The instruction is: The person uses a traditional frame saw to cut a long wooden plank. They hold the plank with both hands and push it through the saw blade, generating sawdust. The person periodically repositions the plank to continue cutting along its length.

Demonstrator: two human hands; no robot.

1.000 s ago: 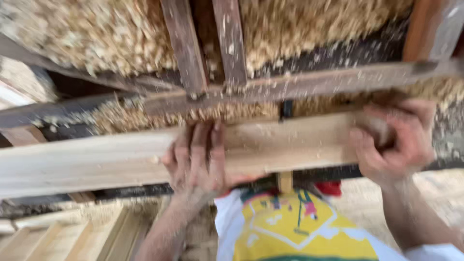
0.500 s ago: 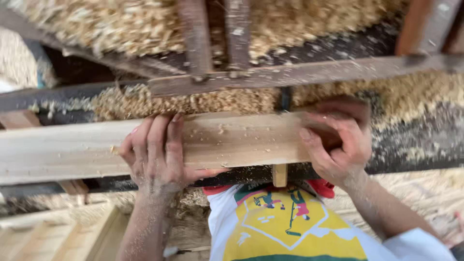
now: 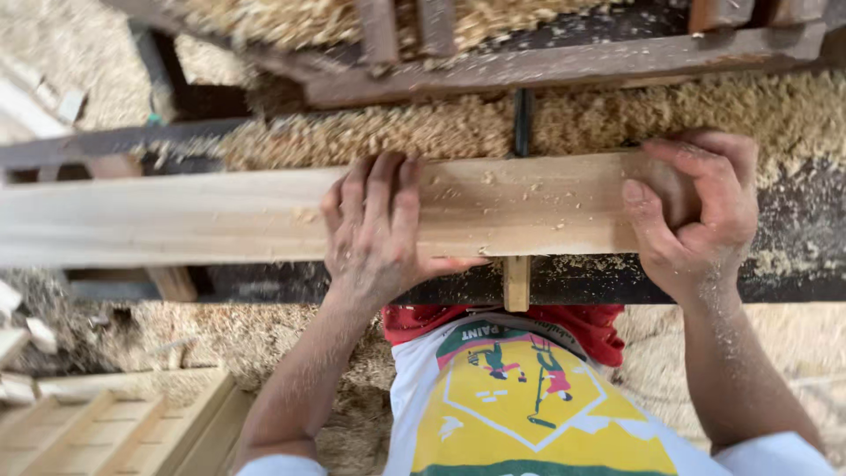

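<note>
Where the plank lies: pale wooden plank point(image 3: 220, 216) flat across the dark desk point(image 3: 793, 256), running off to the left.
Left hand point(image 3: 374, 234): palm down on the plank's middle, fingers spread flat, thumb hooked under the near edge.
Right hand point(image 3: 696, 216): grip clamped over the plank's right end, fingers curled.
Shavings point(image 3: 397, 132): heaped just behind the plank, specks on its face.
Peg point(image 3: 516, 282): small wooden upright at the desk's near edge.

Sawdust-strewn floor point(image 3: 264, 339), dark wooden frame point(image 3: 564, 66)
</note>
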